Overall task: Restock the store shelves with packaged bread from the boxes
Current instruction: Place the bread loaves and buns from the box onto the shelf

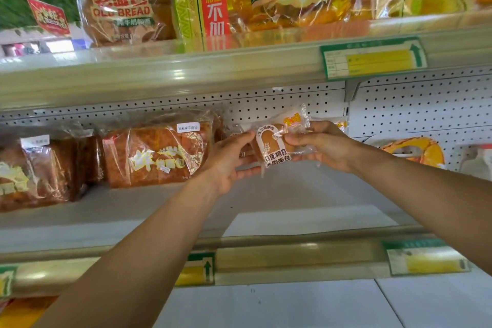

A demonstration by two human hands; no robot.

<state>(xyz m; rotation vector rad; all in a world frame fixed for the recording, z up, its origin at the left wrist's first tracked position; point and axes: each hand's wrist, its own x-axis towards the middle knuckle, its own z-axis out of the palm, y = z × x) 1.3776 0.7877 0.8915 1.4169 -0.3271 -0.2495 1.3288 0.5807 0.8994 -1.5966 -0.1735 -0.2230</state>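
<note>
**Small pack held between both hands, above the bare shelf**

Head view. Right hand (323,145) pinches the bread pack (277,145) at its right end, thumb on the front and fingers behind. Left hand (230,160) touches the pack's left edge, fingers fairly straight and cupped beside it; whether it grips, I cannot tell. The pack stands upright, label facing out, with its long axis roughly vertical. It hangs between the two hands, above a bare part of the shelf (292,189). A large loaf (157,154) sits just left of the left hand. Judgement: the open spot lies straight below and behind the grip; the right hand is the carrier.
</note>
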